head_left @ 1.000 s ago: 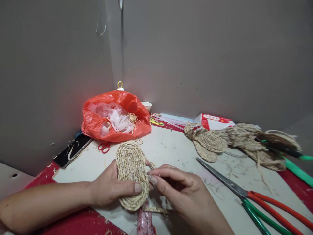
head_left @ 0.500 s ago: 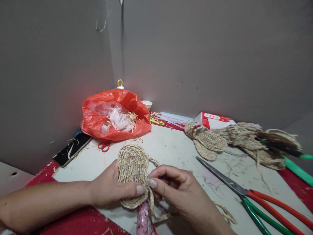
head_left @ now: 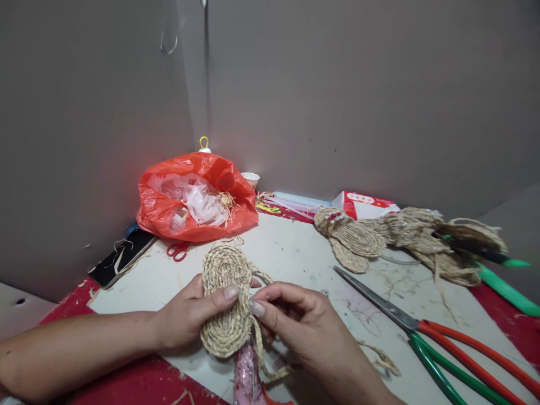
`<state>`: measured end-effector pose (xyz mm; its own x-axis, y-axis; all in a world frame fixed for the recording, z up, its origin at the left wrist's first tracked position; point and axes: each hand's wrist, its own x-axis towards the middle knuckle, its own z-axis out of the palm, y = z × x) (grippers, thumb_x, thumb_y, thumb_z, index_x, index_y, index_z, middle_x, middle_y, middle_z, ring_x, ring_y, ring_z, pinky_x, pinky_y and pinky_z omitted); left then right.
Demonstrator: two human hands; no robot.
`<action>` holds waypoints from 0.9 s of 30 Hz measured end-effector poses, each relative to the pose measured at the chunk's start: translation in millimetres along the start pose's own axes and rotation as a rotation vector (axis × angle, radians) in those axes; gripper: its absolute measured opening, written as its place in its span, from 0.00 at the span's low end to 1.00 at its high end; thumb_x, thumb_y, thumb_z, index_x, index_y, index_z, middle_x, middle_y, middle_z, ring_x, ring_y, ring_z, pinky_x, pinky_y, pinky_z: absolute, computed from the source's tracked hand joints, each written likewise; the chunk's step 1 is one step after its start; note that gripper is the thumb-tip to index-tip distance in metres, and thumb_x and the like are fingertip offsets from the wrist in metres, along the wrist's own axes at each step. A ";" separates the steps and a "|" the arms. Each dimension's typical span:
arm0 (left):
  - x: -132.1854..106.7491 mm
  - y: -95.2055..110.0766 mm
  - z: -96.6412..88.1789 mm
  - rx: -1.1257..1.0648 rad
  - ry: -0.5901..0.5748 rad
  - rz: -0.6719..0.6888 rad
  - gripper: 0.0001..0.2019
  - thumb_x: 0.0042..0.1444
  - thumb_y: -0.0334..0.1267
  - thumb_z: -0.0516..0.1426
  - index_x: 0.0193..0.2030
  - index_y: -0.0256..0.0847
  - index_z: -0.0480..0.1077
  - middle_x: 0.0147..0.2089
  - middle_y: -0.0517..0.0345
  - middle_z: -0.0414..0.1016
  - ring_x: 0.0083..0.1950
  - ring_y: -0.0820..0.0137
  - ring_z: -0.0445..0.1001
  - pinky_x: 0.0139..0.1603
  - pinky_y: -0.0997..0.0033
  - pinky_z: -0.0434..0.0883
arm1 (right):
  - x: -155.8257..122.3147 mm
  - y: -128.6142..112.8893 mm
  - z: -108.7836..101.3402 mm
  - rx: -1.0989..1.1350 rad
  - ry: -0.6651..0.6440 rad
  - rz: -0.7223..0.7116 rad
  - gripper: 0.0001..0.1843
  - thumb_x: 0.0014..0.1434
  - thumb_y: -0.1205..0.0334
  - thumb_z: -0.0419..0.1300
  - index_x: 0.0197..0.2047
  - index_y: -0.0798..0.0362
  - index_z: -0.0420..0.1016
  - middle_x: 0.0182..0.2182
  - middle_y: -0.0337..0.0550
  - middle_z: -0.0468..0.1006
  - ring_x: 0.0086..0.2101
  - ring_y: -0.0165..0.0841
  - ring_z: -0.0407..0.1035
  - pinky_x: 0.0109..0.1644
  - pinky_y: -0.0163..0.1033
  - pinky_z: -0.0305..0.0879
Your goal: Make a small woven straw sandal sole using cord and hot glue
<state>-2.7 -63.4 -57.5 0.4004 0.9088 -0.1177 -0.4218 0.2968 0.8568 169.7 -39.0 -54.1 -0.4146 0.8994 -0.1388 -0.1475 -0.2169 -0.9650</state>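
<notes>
My left hand (head_left: 189, 312) grips an oval insole-shaped piece of coiled straw braid (head_left: 228, 298), its thumb lying across the front and its fingers behind. At the piece's right edge, the thumb and forefinger of my right hand (head_left: 291, 315) are pinched together; what sits between them is hidden. A loose straw braid (head_left: 259, 354) hangs from that edge and bends right beneath my right hand. Just below the oval stands a pink, speckled, rod-like thing (head_left: 247, 377) with a thin metallic line along it and something orange-red at its base.
Large scissors (head_left: 407, 320) with red and green handles lie at right. Behind them are coiled straw pieces (head_left: 358, 236) and a straw bundle (head_left: 422, 242). A red plastic bag (head_left: 147, 208), small red scissors (head_left: 178, 251) and a phone (head_left: 122, 261) are at left, near grey walls.
My left thumb has moved up across the straw piece, uncovering its lower part. The piece is turned slightly. My right hand stays pinched at the same edge. The view has shifted slightly.
</notes>
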 end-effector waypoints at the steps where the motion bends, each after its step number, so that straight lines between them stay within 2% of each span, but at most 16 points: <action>1: 0.4 0.0 0.2 -0.017 0.005 0.004 0.14 0.57 0.42 0.59 0.47 0.37 0.75 0.33 0.51 0.78 0.34 0.69 0.77 0.40 0.71 0.71 | 0.2 -0.8 0.8 0.007 0.005 -0.001 0.15 0.42 0.53 0.73 0.23 0.55 0.77 0.15 0.33 0.68 0.19 0.24 0.58 0.23 0.30 0.56; 6: 1.8 -2.3 0.9 -0.123 -0.008 -0.029 0.16 0.56 0.44 0.60 0.45 0.33 0.76 0.33 0.49 0.79 0.34 0.67 0.78 0.39 0.71 0.71 | -0.2 -4.2 5.0 0.025 0.014 0.069 0.18 0.39 0.51 0.73 0.22 0.56 0.74 0.14 0.32 0.67 0.18 0.24 0.57 0.22 0.30 0.53; 11: 3.5 -4.8 0.8 -0.242 -0.003 -0.054 0.12 0.56 0.42 0.60 0.39 0.34 0.77 0.30 0.52 0.79 0.33 0.70 0.77 0.37 0.75 0.71 | -2.2 -0.8 4.4 -0.021 0.051 0.070 0.19 0.40 0.48 0.72 0.22 0.56 0.75 0.14 0.33 0.67 0.18 0.25 0.58 0.23 0.31 0.54; 15: 4.0 -2.5 2.0 -0.239 0.015 -0.061 0.13 0.54 0.43 0.62 0.38 0.34 0.77 0.30 0.52 0.78 0.32 0.71 0.76 0.38 0.74 0.71 | -3.1 7.2 3.3 -0.101 0.062 0.015 0.15 0.46 0.52 0.70 0.23 0.55 0.75 0.15 0.33 0.68 0.19 0.25 0.58 0.24 0.32 0.54; 20: 2.0 0.3 0.6 -0.226 0.009 -0.099 0.18 0.50 0.47 0.63 0.39 0.33 0.77 0.30 0.52 0.77 0.30 0.71 0.75 0.35 0.75 0.69 | -1.7 4.8 2.2 -0.099 0.007 0.056 0.18 0.45 0.50 0.70 0.20 0.55 0.72 0.14 0.32 0.65 0.19 0.24 0.56 0.23 0.31 0.51; 23: 1.7 3.1 -1.6 -0.228 0.008 -0.157 0.21 0.48 0.51 0.63 0.37 0.31 0.77 0.30 0.51 0.77 0.31 0.71 0.74 0.39 0.74 0.70 | -0.1 -2.4 -7.3 -0.129 -0.060 0.107 0.20 0.47 0.47 0.69 0.22 0.56 0.72 0.14 0.33 0.66 0.18 0.24 0.56 0.24 0.31 0.51; 25: 1.7 4.7 -2.9 -0.222 0.007 -0.190 0.22 0.46 0.51 0.64 0.37 0.31 0.77 0.31 0.50 0.77 0.33 0.70 0.74 0.40 0.74 0.70 | 1.6 -5.7 -15.4 -0.156 -0.024 0.062 0.21 0.51 0.44 0.65 0.25 0.55 0.74 0.17 0.35 0.69 0.20 0.26 0.59 0.25 0.32 0.54; 27: 1.6 4.6 -3.4 -0.207 -0.017 -0.229 0.24 0.44 0.52 0.65 0.38 0.30 0.77 0.33 0.49 0.77 0.34 0.70 0.73 0.39 0.74 0.69 | 3.6 -6.0 -20.8 -0.141 0.044 -0.028 0.21 0.55 0.42 0.62 0.33 0.53 0.77 0.25 0.40 0.76 0.26 0.29 0.65 0.31 0.34 0.61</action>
<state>-6.8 -59.7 -55.5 0.5173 0.8066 -0.2862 -0.4748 0.5487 0.6881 187.8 -26.6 -53.5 -0.3715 0.9208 -0.1185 -0.0298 -0.1394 -0.9898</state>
